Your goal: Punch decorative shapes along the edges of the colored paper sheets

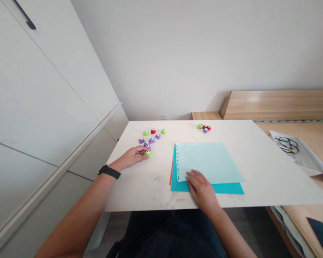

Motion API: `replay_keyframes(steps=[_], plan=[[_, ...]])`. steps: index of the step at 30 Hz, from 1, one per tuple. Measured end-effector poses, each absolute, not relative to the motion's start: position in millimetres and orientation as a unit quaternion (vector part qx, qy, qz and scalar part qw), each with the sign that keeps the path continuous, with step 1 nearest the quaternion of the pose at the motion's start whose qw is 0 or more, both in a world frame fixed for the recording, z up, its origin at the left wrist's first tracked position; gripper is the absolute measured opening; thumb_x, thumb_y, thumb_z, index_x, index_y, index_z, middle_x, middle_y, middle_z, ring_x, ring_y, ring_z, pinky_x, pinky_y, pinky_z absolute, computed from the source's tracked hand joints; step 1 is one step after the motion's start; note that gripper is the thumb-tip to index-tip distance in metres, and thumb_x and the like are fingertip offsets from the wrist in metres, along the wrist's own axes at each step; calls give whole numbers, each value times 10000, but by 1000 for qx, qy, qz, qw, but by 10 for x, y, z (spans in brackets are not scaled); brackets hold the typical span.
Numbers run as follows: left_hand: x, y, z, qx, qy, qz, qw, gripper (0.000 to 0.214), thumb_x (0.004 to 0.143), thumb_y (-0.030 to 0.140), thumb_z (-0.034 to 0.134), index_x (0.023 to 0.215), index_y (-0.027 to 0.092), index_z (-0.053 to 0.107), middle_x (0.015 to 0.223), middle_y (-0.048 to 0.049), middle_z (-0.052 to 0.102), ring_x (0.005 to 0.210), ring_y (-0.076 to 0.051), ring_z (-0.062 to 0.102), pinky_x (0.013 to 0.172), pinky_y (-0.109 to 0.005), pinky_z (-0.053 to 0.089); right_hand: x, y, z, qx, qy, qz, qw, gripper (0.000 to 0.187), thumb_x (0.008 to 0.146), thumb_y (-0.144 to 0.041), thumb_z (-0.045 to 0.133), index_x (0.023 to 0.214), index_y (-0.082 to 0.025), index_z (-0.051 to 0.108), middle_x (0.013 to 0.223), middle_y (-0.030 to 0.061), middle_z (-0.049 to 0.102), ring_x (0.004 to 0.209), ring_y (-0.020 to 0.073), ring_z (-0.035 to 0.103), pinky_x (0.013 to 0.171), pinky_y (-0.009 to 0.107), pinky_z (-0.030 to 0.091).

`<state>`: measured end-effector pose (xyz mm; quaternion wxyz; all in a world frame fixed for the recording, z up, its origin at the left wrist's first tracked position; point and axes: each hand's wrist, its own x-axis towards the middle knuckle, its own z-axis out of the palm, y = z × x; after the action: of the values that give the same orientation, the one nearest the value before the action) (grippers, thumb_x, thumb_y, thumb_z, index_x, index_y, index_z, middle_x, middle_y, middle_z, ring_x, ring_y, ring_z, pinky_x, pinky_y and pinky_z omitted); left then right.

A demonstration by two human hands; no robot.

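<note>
My left hand (133,157) reaches out over the white table (258,168), its fingertips pinched on a small green paper punch (148,153). Just beyond it lies a cluster of several purple, green and red punches (151,139). My right hand (200,186) rests flat, fingers together, on the near left corner of a stack of paper: a pale blue sheet (210,161) on top, a darker teal sheet (226,188) under it, and a red edge (171,172) showing at the left.
A second small group of punches (204,128) sits near the table's far edge. At the right, a white tray (298,152) holds glasses or cords on a wooden surface. White cabinets (43,107) line the left side. A black watch (109,171) is on my left wrist.
</note>
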<state>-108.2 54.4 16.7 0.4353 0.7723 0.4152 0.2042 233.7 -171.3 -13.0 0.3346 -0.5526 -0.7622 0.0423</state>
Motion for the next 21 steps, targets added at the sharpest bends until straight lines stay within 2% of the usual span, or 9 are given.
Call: replay_keyframes(steps=[4, 8, 11, 13, 16, 21], plan=[[-918, 651, 174, 757, 437, 257, 411, 547, 770, 550, 744, 1158, 166, 702, 1127, -112, 711, 972, -246, 661, 879, -405, 547, 2333, -1717, -127, -558, -758, 48, 334, 236, 961, -130, 546, 1137, -207, 684, 1233, 83, 690, 1262, 274, 572, 1046, 479, 538], [-660, 276, 202, 738, 469, 318, 367, 486, 828, 535, 700, 1165, 185, 683, 1204, -109, 691, 1006, -246, 663, 950, -430, 533, 2330, -1715, -135, -562, -754, 53, 337, 248, 965, -125, 536, 1143, -207, 688, 1252, 81, 684, 1276, 280, 561, 1051, 485, 534], [-388, -293, 226, 738, 430, 264, 448, 421, 866, 491, 684, 1189, 222, 668, 1206, -94, 682, 1022, -240, 672, 826, -351, 589, 2329, -1712, -143, -561, -753, 55, 341, 253, 960, -116, 540, 1142, -205, 692, 1257, 82, 683, 1279, 279, 558, 1050, 481, 537], [-218, -652, 240, 740, 404, 230, 487, 382, 882, 463, 677, 1192, 240, 668, 1195, -81, 684, 1037, -233, 675, 832, -331, 593, 2332, -1712, -153, -560, -752, 54, 343, 260, 960, -111, 539, 1147, -204, 694, 1259, 85, 681, 1283, 280, 555, 1050, 479, 537], [-52, -967, 252, 751, 412, 221, 466, 343, 890, 435, 672, 1182, 254, 673, 1174, -71, 688, 1017, -229, 679, 832, -328, 589, 2345, -1716, -177, -558, -753, 51, 345, 277, 958, -101, 539, 1167, -199, 694, 1258, 95, 681, 1292, 277, 551, 1046, 475, 540], [-2, -989, 213, 764, 434, 219, 425, 350, 859, 442, 709, 1151, 250, 683, 1119, -69, 706, 957, -236, 680, 775, -330, 579, 2369, -1726, -217, -550, -759, 44, 347, 358, 938, -64, 538, 1239, -201, 675, 1275, 103, 674, 1311, 267, 539, 1047, 462, 542]])
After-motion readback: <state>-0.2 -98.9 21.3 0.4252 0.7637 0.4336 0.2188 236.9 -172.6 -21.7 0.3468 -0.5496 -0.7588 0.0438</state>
